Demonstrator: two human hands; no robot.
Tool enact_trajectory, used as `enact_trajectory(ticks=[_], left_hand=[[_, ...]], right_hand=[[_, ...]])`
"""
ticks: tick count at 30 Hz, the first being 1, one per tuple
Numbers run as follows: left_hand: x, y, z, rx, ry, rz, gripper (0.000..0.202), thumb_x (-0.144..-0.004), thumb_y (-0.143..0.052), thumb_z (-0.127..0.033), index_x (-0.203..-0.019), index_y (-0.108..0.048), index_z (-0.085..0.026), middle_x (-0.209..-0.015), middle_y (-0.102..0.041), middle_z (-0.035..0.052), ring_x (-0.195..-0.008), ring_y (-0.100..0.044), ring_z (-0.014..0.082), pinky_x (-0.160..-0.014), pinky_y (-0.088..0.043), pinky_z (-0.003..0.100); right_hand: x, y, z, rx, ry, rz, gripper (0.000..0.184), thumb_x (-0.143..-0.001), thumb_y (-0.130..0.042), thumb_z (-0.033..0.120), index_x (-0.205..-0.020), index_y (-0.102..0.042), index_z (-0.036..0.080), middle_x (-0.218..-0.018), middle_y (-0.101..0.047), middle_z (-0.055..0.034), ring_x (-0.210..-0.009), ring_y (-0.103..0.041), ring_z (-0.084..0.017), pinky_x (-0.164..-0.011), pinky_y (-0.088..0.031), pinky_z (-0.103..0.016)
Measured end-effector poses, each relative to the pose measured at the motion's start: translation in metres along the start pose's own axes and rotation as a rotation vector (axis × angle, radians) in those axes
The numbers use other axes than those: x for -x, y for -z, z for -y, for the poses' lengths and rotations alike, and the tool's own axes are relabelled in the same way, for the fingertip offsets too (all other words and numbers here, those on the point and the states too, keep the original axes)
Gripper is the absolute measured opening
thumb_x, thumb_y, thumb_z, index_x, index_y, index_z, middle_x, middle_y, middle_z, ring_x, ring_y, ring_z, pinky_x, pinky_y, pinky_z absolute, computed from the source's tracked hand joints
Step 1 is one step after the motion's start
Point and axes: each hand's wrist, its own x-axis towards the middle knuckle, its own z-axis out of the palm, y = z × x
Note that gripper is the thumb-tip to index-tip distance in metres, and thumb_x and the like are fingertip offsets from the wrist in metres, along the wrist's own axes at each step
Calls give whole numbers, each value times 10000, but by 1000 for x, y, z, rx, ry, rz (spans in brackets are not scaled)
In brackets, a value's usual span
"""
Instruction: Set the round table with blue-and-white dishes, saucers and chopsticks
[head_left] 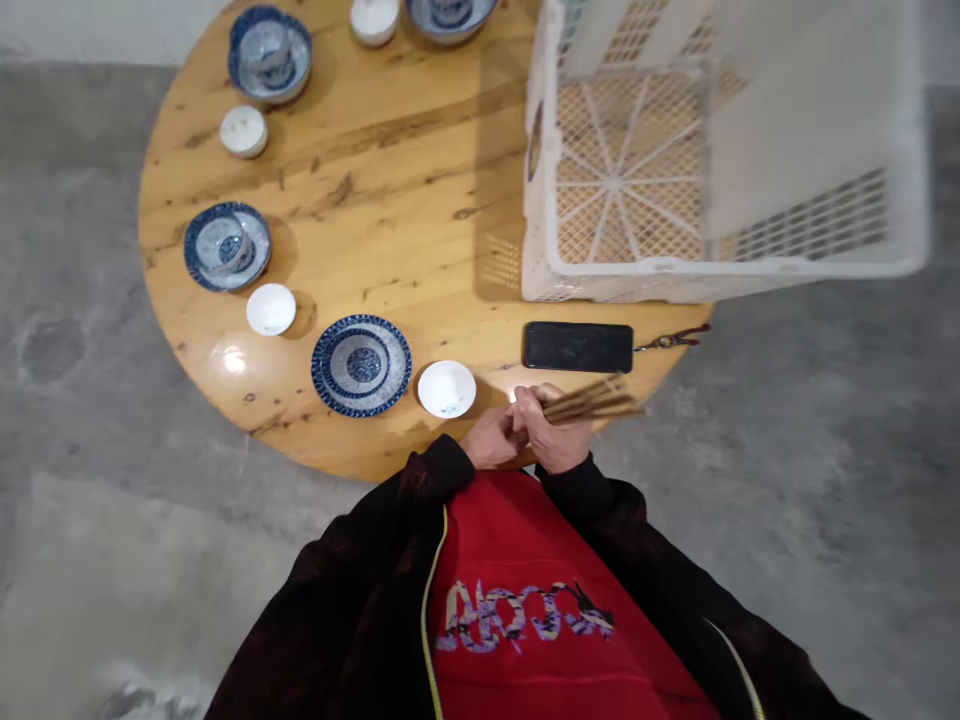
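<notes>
A bundle of brown chopsticks [596, 402] sticks out to the right from my right hand [555, 435], which is closed round it at the table's near edge. My left hand [491, 438] presses up against the right one, its fingers curled in; what lies between them is hidden. Just left of the hands stands a small white bowl [447, 389]. Beyond my right hand a black phone [577, 346] lies flat, with red-handled pliers [673, 340] at its right end.
A large white plastic crate [615, 282] stands on the round wooden table [390, 230] at the right. A blue-patterned plate [361, 366] lies left of the white bowl. Further round the rim are blue-patterned dishes [227, 246] with cups in them and small white bowls [271, 309].
</notes>
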Motion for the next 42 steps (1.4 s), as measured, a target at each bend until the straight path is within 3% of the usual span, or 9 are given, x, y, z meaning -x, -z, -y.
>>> enact_trajectory(ticks=[3,9,15,19,22,26,28,33,42], left_hand=[[9,13,-15,-25,36,-34,168,-808,-594,-255,-705,-474,-197,-632,-523,-28,-610,-475,116,-622,-441,255],[50,34,-33,298,123,-104,210,-823,-610,-341,-778,-462,-199,-589,-560,-49,-495,-546,108,-542,-460,237],[76,37,-29,376,111,-316,248,-840,-609,-326,-714,-435,-202,-549,-457,-71,-454,-440,77,-491,-390,220],[79,35,-21,417,75,-354,237,-857,-584,-312,-703,-444,-199,-530,-453,-63,-443,-416,76,-474,-364,220],[81,36,-16,465,72,-369,204,-885,-572,-342,-781,-485,-191,-532,-464,-68,-451,-415,75,-496,-374,217],[84,39,-11,462,88,-398,206,-899,-577,-374,-849,-522,-182,-552,-474,-70,-470,-422,74,-521,-383,213],[85,41,-9,429,80,-402,205,-901,-581,-373,-855,-526,-181,-563,-475,-70,-475,-421,73,-525,-382,214],[88,45,-11,320,46,-392,205,-907,-583,-366,-837,-522,-183,-593,-471,-62,-504,-434,80,-552,-388,225],[96,51,-16,312,15,-398,359,-943,-539,-519,-831,-511,-179,-590,-473,-52,-521,-436,91,-565,-384,242]], right_hand=[[-20,-6,24,-212,-62,104,517,-852,-697,562,-525,-476,228,-424,-472,39,-414,-485,-109,-508,-509,-263],[-31,-36,59,-567,-336,303,545,-711,-835,568,-548,-455,212,-414,-390,92,-333,-367,-49,-432,-457,-231],[-22,-63,71,-623,-426,439,573,-653,-867,579,-525,-451,207,-407,-380,92,-342,-360,-47,-451,-472,-239],[-23,-67,65,-507,-385,508,547,-703,-815,615,-530,-509,195,-444,-474,44,-401,-449,-80,-508,-498,-262],[-30,-62,62,-358,-259,423,484,-704,-803,626,-668,-641,172,-600,-629,-17,-537,-563,-119,-517,-471,-244],[-42,-49,68,-279,-37,69,448,-638,-865,553,-831,-694,187,-753,-682,-12,-662,-608,-131,-608,-504,-249],[-46,-43,73,-263,35,-25,415,-652,-861,524,-839,-698,192,-742,-677,-7,-642,-599,-127,-592,-504,-252],[-46,-38,80,-281,30,-5,341,-670,-857,476,-747,-688,191,-611,-620,15,-502,-522,-105,-444,-420,-227],[-44,-40,73,-420,-63,-6,266,-647,-874,397,-726,-744,179,-644,-659,-7,-500,-525,-96,-460,-431,-234]])
